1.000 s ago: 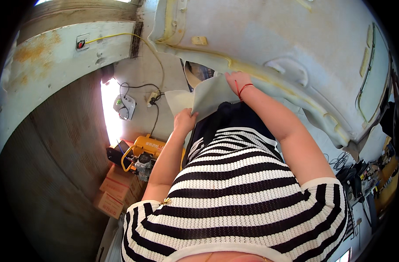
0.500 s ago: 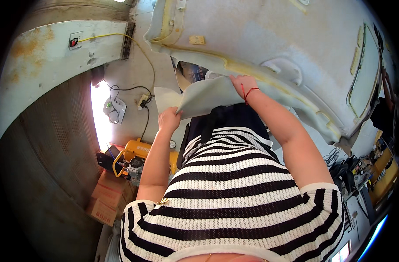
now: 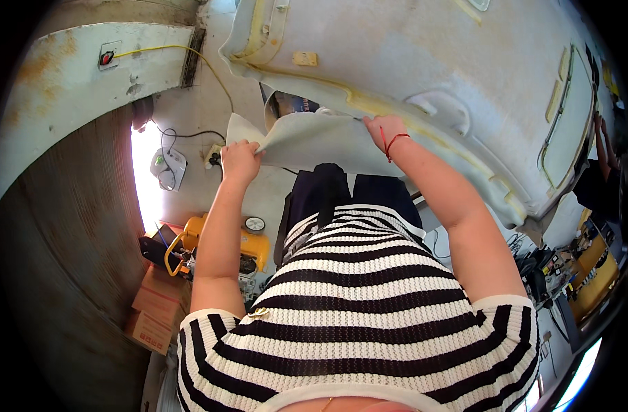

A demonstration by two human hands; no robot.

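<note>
Left hand (image 3: 240, 163), head view, ten o'clock: fingers grasping the pale cloth (image 3: 321, 144) near its left end. Right hand (image 3: 388, 133), one o'clock: grasping the cloth's upper edge, beside the big panel (image 3: 389, 51). Cloth: twelve o'clock, spanning my hands, folded by the left. Handling, my judgement: even pull, hands level, should ease that fold.

Left hand (image 3: 240, 163) now higher and farther from the right hand (image 3: 385, 132), the pale grey flap (image 3: 314, 143) wider between them.
</note>
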